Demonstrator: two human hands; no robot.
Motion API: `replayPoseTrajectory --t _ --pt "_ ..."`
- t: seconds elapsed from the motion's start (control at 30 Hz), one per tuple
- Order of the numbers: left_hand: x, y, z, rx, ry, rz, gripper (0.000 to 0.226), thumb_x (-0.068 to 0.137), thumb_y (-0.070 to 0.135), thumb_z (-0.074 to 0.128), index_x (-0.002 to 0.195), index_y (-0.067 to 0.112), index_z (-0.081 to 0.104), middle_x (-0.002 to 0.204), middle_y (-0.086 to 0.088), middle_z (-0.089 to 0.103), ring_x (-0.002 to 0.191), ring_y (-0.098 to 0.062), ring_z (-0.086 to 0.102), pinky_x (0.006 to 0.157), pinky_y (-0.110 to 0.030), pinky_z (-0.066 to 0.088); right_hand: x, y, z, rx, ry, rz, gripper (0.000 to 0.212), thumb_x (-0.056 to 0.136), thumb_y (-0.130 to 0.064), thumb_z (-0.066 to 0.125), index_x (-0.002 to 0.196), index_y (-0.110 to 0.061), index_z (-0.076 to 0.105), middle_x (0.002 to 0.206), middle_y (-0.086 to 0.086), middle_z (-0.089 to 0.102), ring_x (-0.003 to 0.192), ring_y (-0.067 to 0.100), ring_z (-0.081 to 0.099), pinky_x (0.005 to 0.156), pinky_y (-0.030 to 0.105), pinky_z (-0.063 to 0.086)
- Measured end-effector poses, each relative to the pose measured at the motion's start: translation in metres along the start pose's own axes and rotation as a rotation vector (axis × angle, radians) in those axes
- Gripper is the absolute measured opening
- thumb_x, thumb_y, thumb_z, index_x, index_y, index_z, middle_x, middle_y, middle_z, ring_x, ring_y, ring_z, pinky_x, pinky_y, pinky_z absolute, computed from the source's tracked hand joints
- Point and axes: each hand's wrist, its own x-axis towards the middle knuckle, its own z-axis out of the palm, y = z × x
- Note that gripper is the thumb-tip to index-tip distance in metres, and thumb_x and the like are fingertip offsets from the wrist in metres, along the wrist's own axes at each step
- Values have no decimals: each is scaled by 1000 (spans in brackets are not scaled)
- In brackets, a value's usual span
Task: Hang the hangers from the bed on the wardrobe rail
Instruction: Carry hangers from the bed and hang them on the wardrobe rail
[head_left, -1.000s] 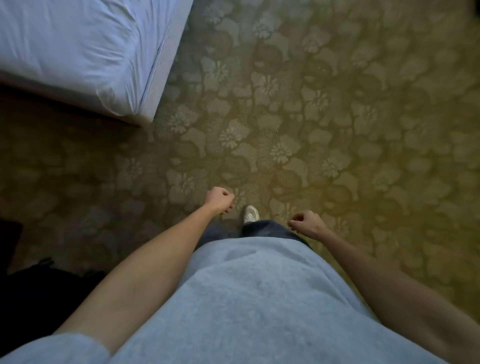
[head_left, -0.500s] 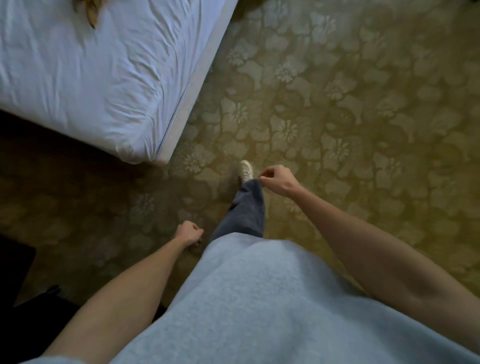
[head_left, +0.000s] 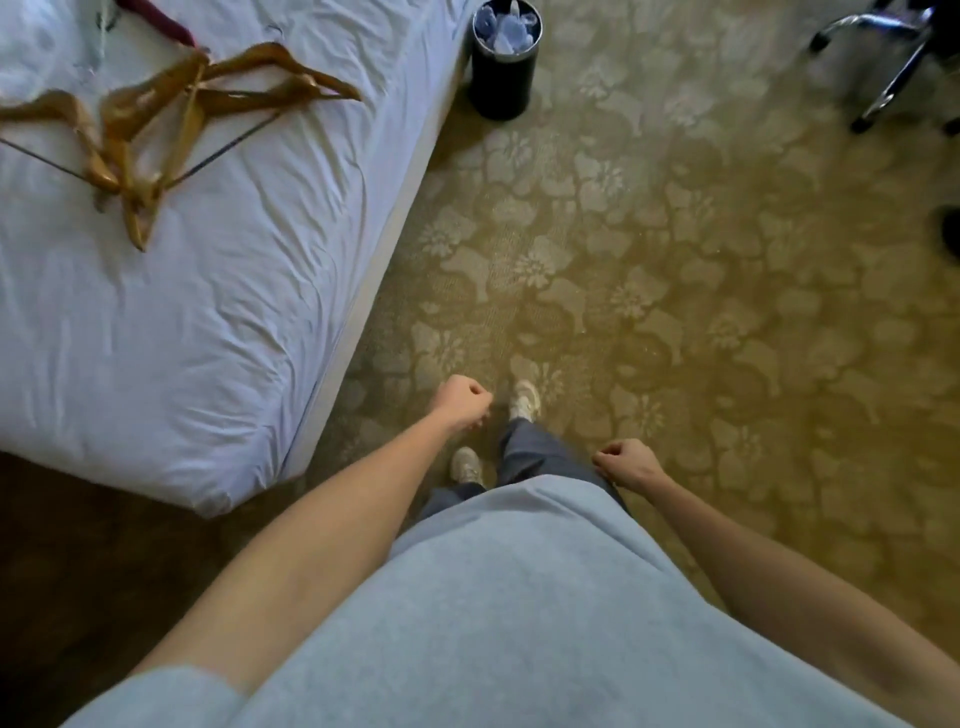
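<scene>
The bed (head_left: 197, 332) is filling the upper left of the view, its pale sheet wrinkled, and everything else is best placed against it: the patterned carpet (head_left: 675, 291) is spreading away from its long side, and a person in a grey top (head_left: 519, 613) is standing on that carpet just off the bed's near corner, one foot ahead of the other. A dark bin (head_left: 503, 78) is sitting on the floor close beside the bed's long edge, farther along it, and the metal legs of a chair (head_left: 883, 57) are showing well away from the bed at the far right. The hangers (head_left: 156, 119), wooden ones lying in a loose crossed heap, are resting on the sheet well in from the bed's edge and far up its length from the person. The left hand (head_left: 464, 402) is loosely clenched and holding nothing, hanging just off the bed's near corner; the right hand (head_left: 626, 462) is likewise curled and empty, farther from the bed. The step in hand looks like the approach to the pile, so nothing is gathered yet. To do it well, the person should be walking along the bed's side until level with the heap, steering past the bin, then leaning in over the mattress. Because the hangers are overlapping and their hooks may be caught in each other, it is probably wiser to be lifting them by the hooks, either separating them first or taking them as a bunch. The wardrobe rail is not in view.
</scene>
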Motion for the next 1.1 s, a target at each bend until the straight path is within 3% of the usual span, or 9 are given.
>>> replayPoseTrajectory --t 0.1,0.27,0.37,0.43,0.57,0.9,1.0,1.07,1.1 --pt "47 68 -19 -16 -31 60 22 98 17 57 91 7 74 84 -11 77 57 -16 64 51 -22 50 35 2 -36 17 -11 93 29 91 -17 60 63 -15 66 62 1 65 59 17 59 59 28 49" --pt "130 158 -65 -21 -24 27 19 98 15 58 93 6 74 84 -11 76 62 -19 65 53 -24 51 103 -37 -115 21 -40 163 38 93 -19 60 56 -11 55 56 2 53 52 15 47 49 25 36" --pt "166 189 -103 14 -11 -47 20 98 13 58 89 6 74 75 -8 73 56 -16 61 54 -26 50 139 -84 -166 15 -29 136 29 90 -23 63 71 -1 68 71 6 64 66 18 54 58 29 37" --pt "190 202 -131 41 10 -94 22 97 12 58 81 8 73 73 -8 72 52 -15 60 51 -26 49 166 -122 -202 5 -24 90 19 88 -20 64 78 -6 73 78 7 70 73 20 60 62 29 43" --pt "226 221 -186 19 101 -174 24 96 10 57 80 5 74 73 -11 72 52 -17 60 48 -23 48 218 -218 -269 9 11 -13 23 89 -19 60 80 -4 75 77 7 74 67 19 66 67 31 55" --pt "341 257 -296 -84 133 -323 23 101 19 55 88 9 72 86 -10 75 76 -24 71 77 -33 58 335 -532 -364 -126 -77 -420 22 87 -21 58 87 -8 76 83 6 73 76 21 68 72 37 59" --pt "382 284 -338 -162 162 -368 24 97 16 57 87 5 76 84 -9 77 68 -20 69 68 -30 58 365 -607 -392 -217 -113 -469 17 88 -19 59 90 -15 76 88 6 74 80 20 69 71 32 58" --pt "403 311 -363 -204 189 -369 24 93 16 59 82 5 77 80 -8 76 64 -19 68 60 -27 55 384 -634 -413 -260 -107 -445 21 86 -17 59 89 -6 76 87 14 75 73 19 67 75 38 59" --pt "416 325 -377 -238 194 -370 24 92 16 59 78 7 76 78 -8 76 67 -21 70 63 -29 58 395 -648 -424 -276 -92 -427 23 86 -16 59 91 -2 76 88 16 75 69 18 64 78 40 59"
